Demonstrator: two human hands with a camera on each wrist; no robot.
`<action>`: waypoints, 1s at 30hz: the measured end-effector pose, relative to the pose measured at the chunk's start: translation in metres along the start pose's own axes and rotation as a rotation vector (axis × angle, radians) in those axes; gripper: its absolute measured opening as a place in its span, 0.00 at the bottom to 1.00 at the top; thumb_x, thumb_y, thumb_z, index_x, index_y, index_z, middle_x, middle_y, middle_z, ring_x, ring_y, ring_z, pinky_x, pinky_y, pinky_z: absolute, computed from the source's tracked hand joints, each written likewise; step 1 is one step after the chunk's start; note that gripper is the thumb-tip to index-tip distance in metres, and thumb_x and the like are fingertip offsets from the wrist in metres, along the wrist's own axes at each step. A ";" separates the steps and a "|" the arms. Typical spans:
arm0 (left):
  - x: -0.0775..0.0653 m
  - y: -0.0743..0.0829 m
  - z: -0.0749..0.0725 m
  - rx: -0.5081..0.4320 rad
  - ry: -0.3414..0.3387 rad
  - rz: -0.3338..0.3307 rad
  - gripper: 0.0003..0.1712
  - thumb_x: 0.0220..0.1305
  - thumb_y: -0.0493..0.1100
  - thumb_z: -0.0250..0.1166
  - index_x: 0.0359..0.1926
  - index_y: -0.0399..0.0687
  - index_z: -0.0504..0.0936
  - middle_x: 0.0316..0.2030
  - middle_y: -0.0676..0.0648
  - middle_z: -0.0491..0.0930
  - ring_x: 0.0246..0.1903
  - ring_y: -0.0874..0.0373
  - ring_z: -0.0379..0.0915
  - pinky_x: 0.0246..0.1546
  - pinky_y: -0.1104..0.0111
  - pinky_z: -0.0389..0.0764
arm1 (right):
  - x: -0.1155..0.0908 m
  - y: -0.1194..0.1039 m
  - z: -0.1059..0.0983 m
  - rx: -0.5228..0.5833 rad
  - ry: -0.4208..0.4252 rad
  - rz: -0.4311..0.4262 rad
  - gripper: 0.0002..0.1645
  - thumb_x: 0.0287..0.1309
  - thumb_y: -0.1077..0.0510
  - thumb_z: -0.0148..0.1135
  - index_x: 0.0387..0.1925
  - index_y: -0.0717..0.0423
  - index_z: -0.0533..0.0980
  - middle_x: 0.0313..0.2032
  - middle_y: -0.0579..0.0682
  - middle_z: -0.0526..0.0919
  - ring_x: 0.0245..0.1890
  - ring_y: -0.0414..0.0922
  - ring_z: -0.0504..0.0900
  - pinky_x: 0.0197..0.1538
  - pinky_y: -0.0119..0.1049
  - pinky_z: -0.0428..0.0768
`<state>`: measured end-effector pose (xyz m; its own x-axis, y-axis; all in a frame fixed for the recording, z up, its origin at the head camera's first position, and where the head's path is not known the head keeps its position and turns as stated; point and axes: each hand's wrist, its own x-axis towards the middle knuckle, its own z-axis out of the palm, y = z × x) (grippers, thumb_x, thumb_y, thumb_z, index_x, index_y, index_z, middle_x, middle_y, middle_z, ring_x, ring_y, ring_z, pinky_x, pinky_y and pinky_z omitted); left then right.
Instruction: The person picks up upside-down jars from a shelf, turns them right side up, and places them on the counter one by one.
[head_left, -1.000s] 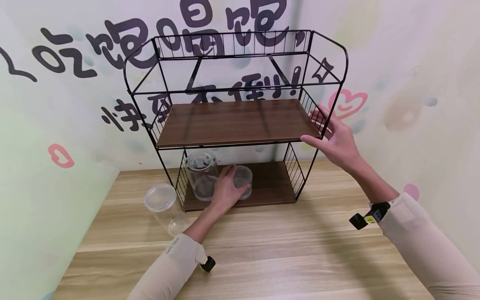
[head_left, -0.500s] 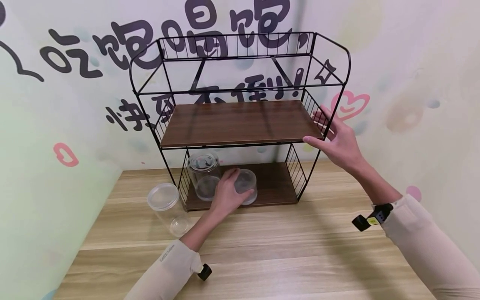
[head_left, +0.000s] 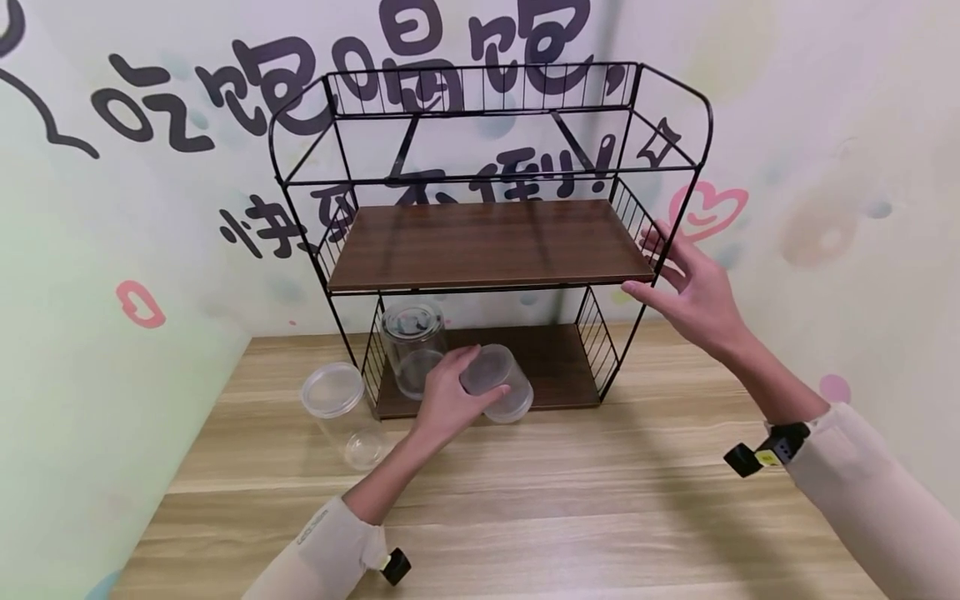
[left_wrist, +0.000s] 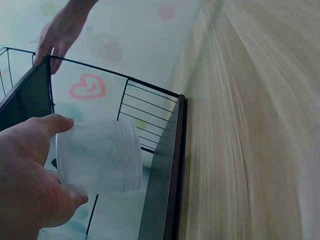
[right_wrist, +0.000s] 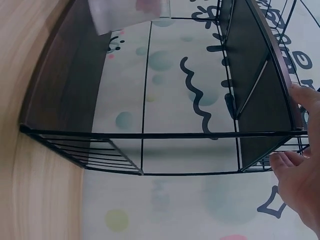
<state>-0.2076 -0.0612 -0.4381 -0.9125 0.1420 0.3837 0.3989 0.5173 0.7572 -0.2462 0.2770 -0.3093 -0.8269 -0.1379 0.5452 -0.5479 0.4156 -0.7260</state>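
Note:
My left hand (head_left: 450, 396) holds a clear plastic jar (head_left: 498, 385) between thumb and fingers at the front of the lower shelf (head_left: 555, 367). The jar is tilted, its wider ringed end pointing down and right; in the left wrist view that end of the jar (left_wrist: 107, 157) faces the lower board. At the black wire rack's (head_left: 491, 177) right side, my right hand (head_left: 697, 292) grips the corner of the upper shelf (head_left: 487, 246). Its thumb lies by the front edge, its fingers at the side wires. In the right wrist view, that hand (right_wrist: 300, 185) is partly cut off.
Another clear jar (head_left: 414, 354) stands on the lower shelf's left end, close to my left hand. A lidded clear jar (head_left: 341, 408) stands on the wooden table (head_left: 555, 517), left of the rack. Behind is a wall (head_left: 825, 275) with painted lettering.
My left hand has moved slightly forward and right with the jar, which has gone from upright to tilted. My right hand keeps its place on the rack. The head view has shifted slightly.

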 end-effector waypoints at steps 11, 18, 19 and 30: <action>-0.011 0.010 -0.008 -0.273 0.011 -0.168 0.39 0.57 0.47 0.81 0.67 0.36 0.80 0.65 0.39 0.81 0.66 0.43 0.76 0.67 0.48 0.79 | -0.049 0.010 -0.005 -0.021 0.062 -0.052 0.54 0.47 0.79 0.77 0.76 0.61 0.68 0.66 0.54 0.77 0.66 0.35 0.76 0.67 0.26 0.77; -0.019 0.016 -0.009 -0.592 -0.051 -0.361 0.37 0.65 0.44 0.75 0.72 0.37 0.75 0.69 0.38 0.77 0.70 0.44 0.73 0.71 0.52 0.75 | -0.088 0.015 0.006 -0.083 0.166 -0.110 0.51 0.40 0.83 0.77 0.70 0.67 0.73 0.61 0.45 0.79 0.63 0.35 0.79 0.67 0.29 0.78; -0.020 0.017 -0.009 -0.656 -0.061 -0.390 0.37 0.66 0.43 0.74 0.73 0.37 0.74 0.70 0.38 0.76 0.71 0.44 0.72 0.71 0.54 0.75 | -0.093 0.016 0.009 -0.089 0.175 -0.124 0.51 0.39 0.84 0.77 0.70 0.68 0.73 0.61 0.45 0.80 0.63 0.36 0.80 0.67 0.29 0.78; -0.026 0.030 -0.003 -1.151 -0.101 -0.513 0.27 0.75 0.37 0.63 0.68 0.26 0.71 0.64 0.39 0.74 0.63 0.51 0.76 0.67 0.65 0.79 | -0.133 0.022 0.052 -0.005 0.095 -0.271 0.51 0.38 0.72 0.82 0.68 0.73 0.73 0.63 0.63 0.81 0.66 0.41 0.80 0.67 0.33 0.79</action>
<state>-0.1718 -0.0523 -0.4234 -0.9679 0.2332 -0.0933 -0.2004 -0.4930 0.8467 -0.1547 0.2579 -0.4191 -0.6348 -0.1599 0.7560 -0.7465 0.3793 -0.5466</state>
